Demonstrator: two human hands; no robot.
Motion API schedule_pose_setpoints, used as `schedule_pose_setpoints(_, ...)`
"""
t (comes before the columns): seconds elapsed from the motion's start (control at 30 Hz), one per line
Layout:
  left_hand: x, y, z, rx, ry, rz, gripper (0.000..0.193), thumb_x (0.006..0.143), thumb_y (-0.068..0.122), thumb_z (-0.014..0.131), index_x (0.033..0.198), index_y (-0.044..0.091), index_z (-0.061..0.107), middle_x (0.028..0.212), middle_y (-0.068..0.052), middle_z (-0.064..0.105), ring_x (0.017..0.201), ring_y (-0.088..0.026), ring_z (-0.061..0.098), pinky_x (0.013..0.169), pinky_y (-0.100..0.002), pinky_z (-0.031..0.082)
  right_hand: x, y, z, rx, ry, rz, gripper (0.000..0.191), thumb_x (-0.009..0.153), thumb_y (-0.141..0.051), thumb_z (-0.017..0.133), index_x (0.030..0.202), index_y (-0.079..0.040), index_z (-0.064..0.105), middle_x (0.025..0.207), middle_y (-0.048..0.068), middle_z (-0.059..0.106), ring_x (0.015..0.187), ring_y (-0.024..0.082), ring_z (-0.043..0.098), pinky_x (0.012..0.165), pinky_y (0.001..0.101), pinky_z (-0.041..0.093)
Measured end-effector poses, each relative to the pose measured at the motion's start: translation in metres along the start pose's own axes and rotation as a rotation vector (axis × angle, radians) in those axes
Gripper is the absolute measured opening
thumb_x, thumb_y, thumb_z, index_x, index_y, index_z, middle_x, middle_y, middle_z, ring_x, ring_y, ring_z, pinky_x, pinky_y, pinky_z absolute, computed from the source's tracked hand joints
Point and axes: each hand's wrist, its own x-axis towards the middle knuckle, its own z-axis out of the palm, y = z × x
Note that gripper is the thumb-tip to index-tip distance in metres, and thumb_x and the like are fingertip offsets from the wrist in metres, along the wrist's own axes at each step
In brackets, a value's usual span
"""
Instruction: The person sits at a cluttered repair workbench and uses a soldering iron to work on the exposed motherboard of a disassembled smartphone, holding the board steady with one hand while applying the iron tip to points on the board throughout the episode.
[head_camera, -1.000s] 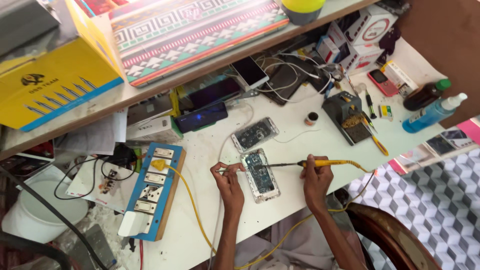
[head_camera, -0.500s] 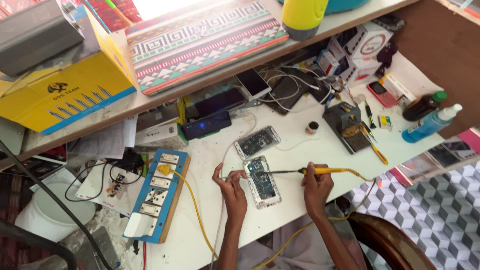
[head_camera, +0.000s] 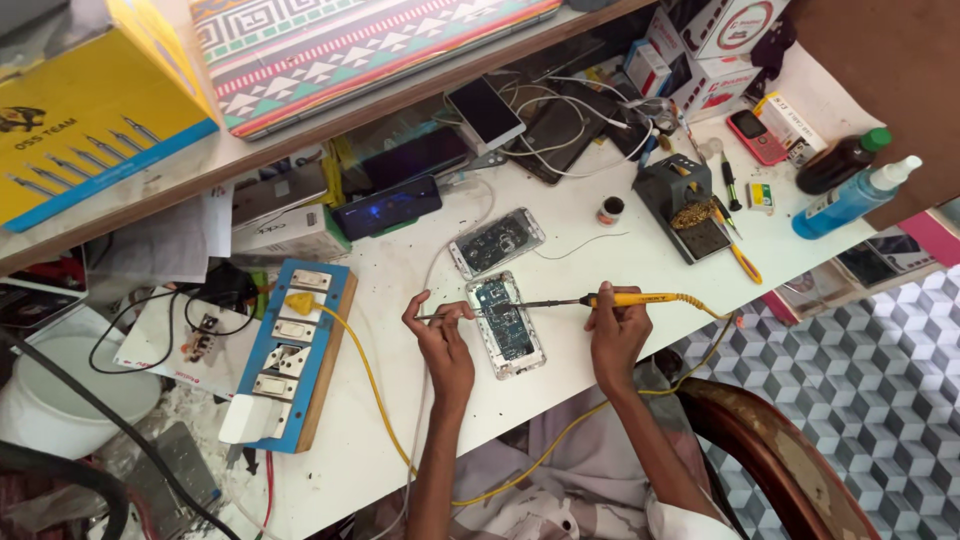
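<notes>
Pinching thin tweezers (head_camera: 440, 315), the left hand (head_camera: 440, 345) rests just left of the opened phone (head_camera: 505, 322) lying flat on the white table (head_camera: 600, 260), tips reaching its upper left edge. The right hand (head_camera: 617, 328) is closed around a yellow soldering iron (head_camera: 615, 299), its tip over the phone's board. A second opened phone (head_camera: 497, 241) lies just above, and a blue switchboard (head_camera: 290, 350) sits well left.

I see a white worktable (head_camera: 620, 262) under the hands w/ a pale wooden shelf (head_camera: 300, 135) above, across the top. Grey cube-pattern floor (head_camera: 860, 370) lies to the right, and a brown wooden chair back (head_camera: 770, 450) curves just below-right. Daylight, soft, even.
</notes>
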Motion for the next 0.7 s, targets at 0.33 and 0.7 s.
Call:
schedule_pose_setpoints(0.33,-0.0002,0.0048,-0.0003,0.078,-0.009,0.012,0.028,0.112,0.01,0.038,0.137,0.005,0.025,0.091,-0.011,0.065,0.09,-0.017,0.061,0.098,-0.032,0.045,0.0009,-0.0019,-0.0007,0.116,-0.032,0.051,0.023,0.107,-0.02,0.058,0.093,-0.002,0.056,0.063,0.001,0.054,0.051,0.006,0.051,0.049,0.0233,0.04)
schedule_pose_setpoints(0.7,0.0022,-0.0011,0.0005,-0.022,-0.032,0.066,0.022,0.113,0.01,0.039,0.131,0.005,0.027,0.09,-0.011,0.061,0.09,-0.018,0.06,0.097,-0.033,0.045,0.0016,0.0018,-0.0009,0.044,-0.028,-0.023,0.023,0.106,-0.02,0.06,0.09,-0.003,0.057,0.063,0.001,0.055,0.053,0.005,0.049,0.049,0.023,0.039)
